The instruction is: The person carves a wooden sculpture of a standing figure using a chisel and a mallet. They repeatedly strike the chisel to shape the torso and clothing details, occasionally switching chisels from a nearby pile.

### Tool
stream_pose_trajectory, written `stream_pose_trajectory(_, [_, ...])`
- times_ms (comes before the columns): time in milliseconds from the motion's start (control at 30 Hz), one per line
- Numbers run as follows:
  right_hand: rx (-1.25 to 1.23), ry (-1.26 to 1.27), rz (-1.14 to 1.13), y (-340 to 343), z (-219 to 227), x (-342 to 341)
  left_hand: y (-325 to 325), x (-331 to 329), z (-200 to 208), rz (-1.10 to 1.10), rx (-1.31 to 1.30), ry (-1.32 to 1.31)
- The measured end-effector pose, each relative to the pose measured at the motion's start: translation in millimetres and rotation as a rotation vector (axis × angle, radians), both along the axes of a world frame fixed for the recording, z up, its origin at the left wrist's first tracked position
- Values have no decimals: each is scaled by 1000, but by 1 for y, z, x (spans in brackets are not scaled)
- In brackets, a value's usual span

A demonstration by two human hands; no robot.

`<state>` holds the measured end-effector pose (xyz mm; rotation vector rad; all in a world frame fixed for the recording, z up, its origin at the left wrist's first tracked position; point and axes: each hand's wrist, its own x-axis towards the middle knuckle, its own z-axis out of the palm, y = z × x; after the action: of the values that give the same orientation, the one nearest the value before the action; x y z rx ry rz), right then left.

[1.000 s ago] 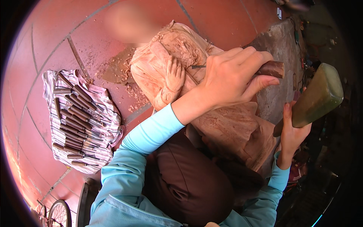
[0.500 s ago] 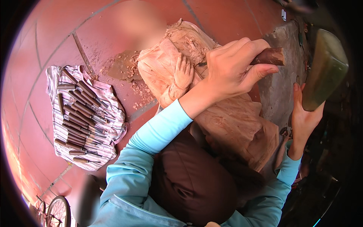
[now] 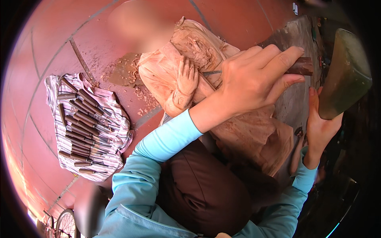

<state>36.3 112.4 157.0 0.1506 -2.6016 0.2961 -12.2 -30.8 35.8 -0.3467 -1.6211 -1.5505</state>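
A carved wooden figure (image 3: pixel 254 137) lies before me, with a robe and a carved hand across its chest. My left hand (image 3: pixel 252 77) is closed round the dark wooden handle of a chisel (image 3: pixel 303 66); the handle's butt sticks out to the right. The thin metal blade points left, its tip by the carved hand and sleeve. At the right, my right hand (image 3: pixel 324 127) grips a greenish, wedge-shaped mallet (image 3: pixel 345 75) by its lower end. The mallet's broad head is raised beside the chisel's butt, apart from it.
Left on the red tiled floor (image 3: pixel 47 35), several dark-handled carving tools (image 3: pixel 85 123) lie on a striped cloth (image 3: pixel 115 162). Wood shavings (image 3: pixel 143 95) are scattered by the figure. A grey slab (image 3: pixel 291 91) lies beyond my hands. A bicycle wheel (image 3: pixel 65 224) shows at lower left.
My left hand and the chisel have shifted to the right, and more of the blade shows. The mallet has moved slightly right. The view has shifted a little too.
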Motion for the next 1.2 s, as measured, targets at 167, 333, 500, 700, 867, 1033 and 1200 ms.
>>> stream_pose_trajectory(167, [-65, 18, -27, 9, -1, 6, 1, -8, -7, -25, 9, 38])
stream_pose_trajectory(333, [-124, 15, -1, 7, 3, 9, 0, -9, -6, -17, 16, 51])
stream_pose_trajectory(500, [-139, -39, -37, -1, 10, 7, -5, -12, -7, -36, 24, 49])
stream_pose_trajectory(700, [-199, -59, 1, -7, 7, -5, -9, -14, -7, -27, 110, 78])
stream_pose_trajectory(867, [-279, -96, -3, -7, 7, -7, -10, -8, -7, -49, 55, 51])
stream_pose_trajectory(1033, [-280, -84, 14, -8, 11, -8, -13, -12, -11, -40, 99, 77])
stream_pose_trajectory(1200, [-97, -12, 11, 4, 2, -7, -17, -8, -9, -87, 89, 57])
